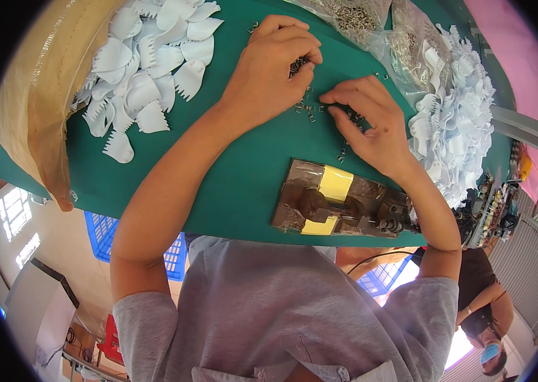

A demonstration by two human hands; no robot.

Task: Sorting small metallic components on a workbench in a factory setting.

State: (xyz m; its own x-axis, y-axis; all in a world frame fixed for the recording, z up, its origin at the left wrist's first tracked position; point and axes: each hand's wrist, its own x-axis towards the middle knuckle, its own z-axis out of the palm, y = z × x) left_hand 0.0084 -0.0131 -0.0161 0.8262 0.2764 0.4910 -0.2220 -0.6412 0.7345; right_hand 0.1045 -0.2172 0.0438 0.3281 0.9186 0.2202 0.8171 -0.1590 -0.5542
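Observation:
Small U-shaped metal clips [309, 109] lie scattered on a green table [237, 181] between my hands. My left hand [273, 70] is curled at the far middle, its fingers and thumb closed round a cluster of metal clips [298, 66]. To the right and nearer, my right hand [374, 121] has its fingers bent, with thumb and forefinger tips close together. More clips show in its hollow; whether they are lifted or resting on the table I cannot tell. Nearest to me sits a brown metal fixture [361, 216] with yellow tape.
A pile of white toothed plastic pieces [145, 86] lies at left beside a tan sack [52, 108]. Another white heap [453, 121] is at right. Clear bags of clips [355, 19] lie at the back. Blue crates [100, 235] stand below the table; a masked person [482, 299] is behind.

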